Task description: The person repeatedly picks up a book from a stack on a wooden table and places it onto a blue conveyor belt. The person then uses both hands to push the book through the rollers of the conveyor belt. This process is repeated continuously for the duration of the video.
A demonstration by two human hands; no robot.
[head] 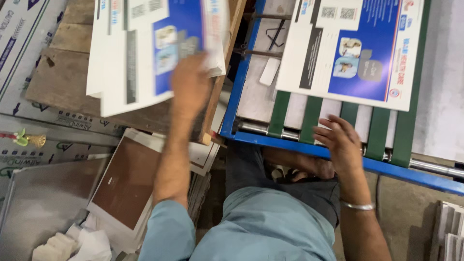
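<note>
- Left hand [189, 84] flat on a blurry printed sheet [145, 48], fingers together on its edge, pressing it onto the stack on the wooden pallet [58, 72], far left.
- Right hand [340, 140] on the green belts [377, 133], fingers apart and bent, touching but holding nothing.
- Second sheet [353, 48] lying far on those belts, just past the right hand.
- Blue frame [290, 142] between body and belts.
- Brown board [128, 181] and crumpled paper [77, 244] near left, under the left arm.
</note>
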